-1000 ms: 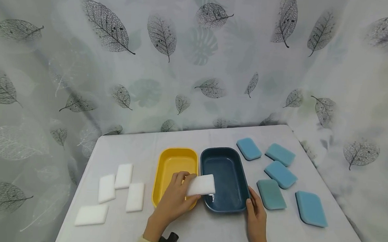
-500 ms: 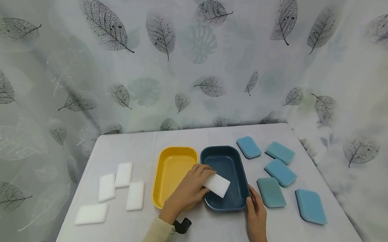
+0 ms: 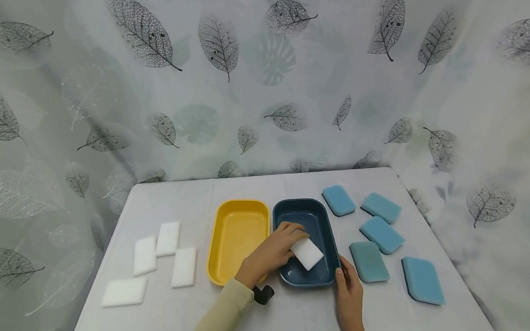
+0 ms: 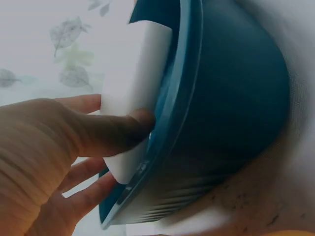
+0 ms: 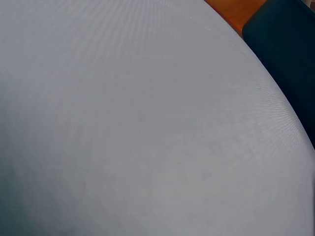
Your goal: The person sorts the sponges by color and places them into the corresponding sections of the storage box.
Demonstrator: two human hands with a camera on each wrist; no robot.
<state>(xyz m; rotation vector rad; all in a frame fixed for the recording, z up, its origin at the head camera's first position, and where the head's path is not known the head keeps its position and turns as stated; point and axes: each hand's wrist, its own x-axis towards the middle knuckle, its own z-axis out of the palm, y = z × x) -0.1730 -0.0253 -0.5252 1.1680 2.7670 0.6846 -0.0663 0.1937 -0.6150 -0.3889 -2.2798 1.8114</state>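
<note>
Your left grip point(image 3: 276, 249) is clamped on a white sponge point(image 3: 307, 255), thumb against one side and fingers around the other, holding it tilted inside the blue tray point(image 3: 312, 222) just below the center of the head view; whether it touches the bottom, you cannot tell. Your right grip point(image 3: 350, 300) has relaxed fingers resting against that tray's right side, at lower right of center. The yellow tray point(image 3: 235, 233) stands just left of the blue one. Four white blocks point(image 3: 184, 267) lie lower left, five blue sponges point(image 3: 382, 235) right, all on the counter point(image 3: 151, 323).
</note>
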